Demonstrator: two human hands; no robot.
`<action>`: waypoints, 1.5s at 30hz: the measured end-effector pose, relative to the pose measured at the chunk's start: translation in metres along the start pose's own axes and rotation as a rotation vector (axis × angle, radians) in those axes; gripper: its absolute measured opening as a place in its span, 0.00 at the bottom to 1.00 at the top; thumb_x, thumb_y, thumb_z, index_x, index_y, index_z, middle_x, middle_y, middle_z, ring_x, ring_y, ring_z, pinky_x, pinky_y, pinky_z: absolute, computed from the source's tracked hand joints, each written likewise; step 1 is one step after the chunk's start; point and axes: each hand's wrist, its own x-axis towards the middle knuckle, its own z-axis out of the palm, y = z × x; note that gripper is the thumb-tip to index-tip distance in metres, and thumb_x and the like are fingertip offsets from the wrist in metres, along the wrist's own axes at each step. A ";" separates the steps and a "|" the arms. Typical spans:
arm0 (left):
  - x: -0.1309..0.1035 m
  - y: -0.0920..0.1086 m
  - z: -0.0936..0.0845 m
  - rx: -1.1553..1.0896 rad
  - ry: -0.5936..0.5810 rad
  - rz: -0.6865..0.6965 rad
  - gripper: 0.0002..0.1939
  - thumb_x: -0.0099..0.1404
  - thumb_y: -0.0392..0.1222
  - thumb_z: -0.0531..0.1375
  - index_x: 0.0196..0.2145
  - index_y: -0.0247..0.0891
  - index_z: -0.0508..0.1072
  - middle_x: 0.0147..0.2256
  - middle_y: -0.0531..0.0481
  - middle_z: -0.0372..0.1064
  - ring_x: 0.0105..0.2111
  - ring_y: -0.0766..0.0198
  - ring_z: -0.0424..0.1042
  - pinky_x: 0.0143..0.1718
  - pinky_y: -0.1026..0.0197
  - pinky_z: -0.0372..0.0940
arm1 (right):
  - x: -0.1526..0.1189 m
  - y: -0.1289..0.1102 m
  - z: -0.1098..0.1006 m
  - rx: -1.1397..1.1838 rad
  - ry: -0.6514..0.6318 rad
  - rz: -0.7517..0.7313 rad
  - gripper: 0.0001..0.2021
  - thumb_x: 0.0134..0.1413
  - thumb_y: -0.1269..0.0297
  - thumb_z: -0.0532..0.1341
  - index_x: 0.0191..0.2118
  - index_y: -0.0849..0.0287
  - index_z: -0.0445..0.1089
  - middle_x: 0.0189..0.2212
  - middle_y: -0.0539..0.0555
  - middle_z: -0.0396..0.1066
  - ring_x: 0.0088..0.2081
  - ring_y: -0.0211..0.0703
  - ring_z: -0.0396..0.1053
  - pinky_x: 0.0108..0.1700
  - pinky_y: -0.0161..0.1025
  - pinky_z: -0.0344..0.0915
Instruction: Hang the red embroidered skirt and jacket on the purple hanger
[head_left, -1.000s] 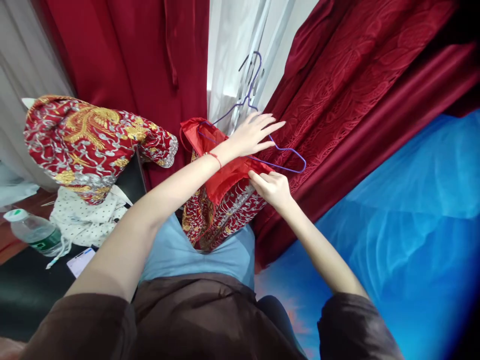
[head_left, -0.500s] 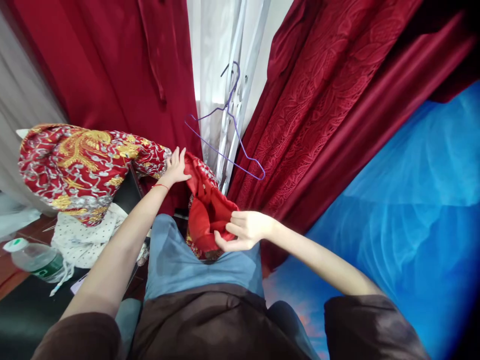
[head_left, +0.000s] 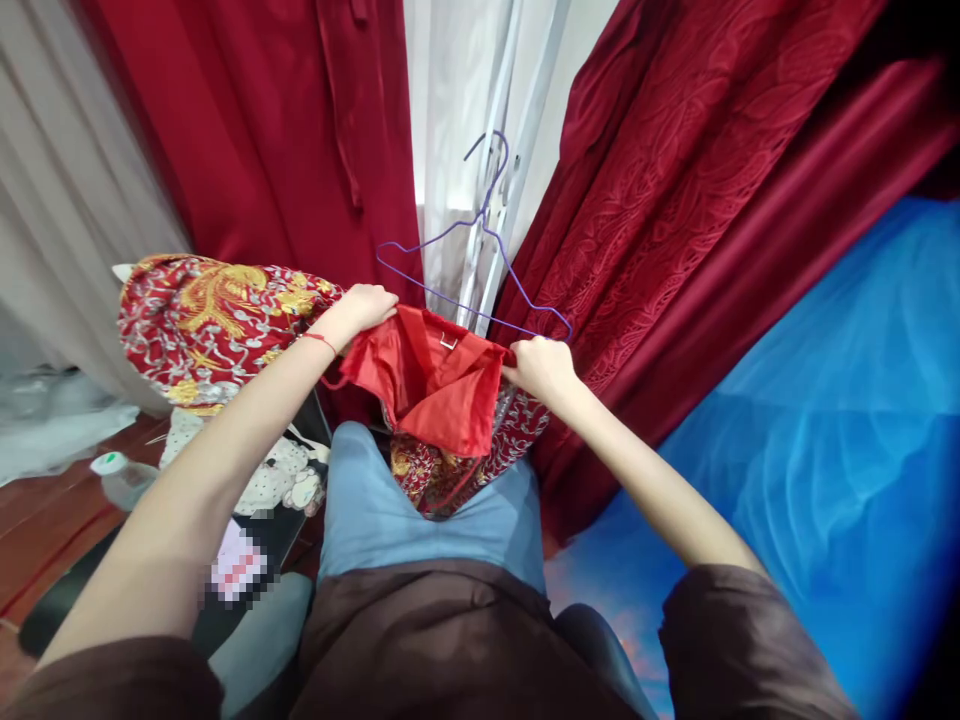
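A red garment with gold and silver embroidery spreads from the left side across to my lap. Its plain red lining faces me, with a small pale label or tag at the top edge. My left hand is closed on that edge at the left. The right-hand end of the edge is pinched in my right hand, so the cloth is stretched between the two. Just beyond the garment is a purple wire hanger, with nothing hung on it; its lower right corner is close to my right hand.
A white metal post stands behind the hanger, between dark red drapes and a patterned red cloth. At left are a plastic bottle, a dotted white cloth and a dark seat. Blue fabric covers the right.
My right hand has moved up and right, from the inside of the lining to its top edge. The lining is now spread flatter, and my left hand's fingers have closed on the edge.
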 end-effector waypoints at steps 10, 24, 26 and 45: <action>-0.062 0.051 -0.037 -1.522 0.093 -0.267 0.16 0.61 0.35 0.52 0.44 0.32 0.74 0.18 0.53 0.68 0.23 0.63 0.75 0.35 0.60 0.71 | -0.004 0.017 -0.029 0.401 0.016 0.209 0.21 0.57 0.48 0.59 0.24 0.60 0.73 0.24 0.59 0.74 0.29 0.47 0.71 0.32 0.39 0.59; -0.168 0.136 0.042 -0.571 0.391 0.128 0.34 0.52 0.62 0.69 0.55 0.50 0.75 0.63 0.33 0.58 0.65 0.34 0.54 0.62 0.30 0.54 | -0.048 -0.026 0.003 1.173 0.062 0.146 0.28 0.49 0.39 0.61 0.16 0.56 0.55 0.14 0.45 0.51 0.20 0.32 0.49 0.26 0.35 0.48; -0.163 0.134 0.044 -0.480 0.428 0.177 0.22 0.53 0.59 0.70 0.44 0.49 0.80 0.65 0.35 0.56 0.67 0.33 0.50 0.62 0.29 0.51 | -0.047 -0.030 0.006 1.248 0.057 0.156 0.29 0.47 0.38 0.62 0.16 0.56 0.52 0.14 0.44 0.49 0.20 0.31 0.46 0.25 0.35 0.48; -0.169 0.178 0.043 -0.533 0.058 -0.311 0.34 0.53 0.72 0.62 0.42 0.38 0.72 0.33 0.39 0.77 0.37 0.43 0.78 0.39 0.51 0.66 | -0.029 -0.101 0.044 0.825 0.040 0.438 0.30 0.60 0.38 0.52 0.28 0.59 0.78 0.28 0.65 0.78 0.39 0.53 0.78 0.39 0.38 0.67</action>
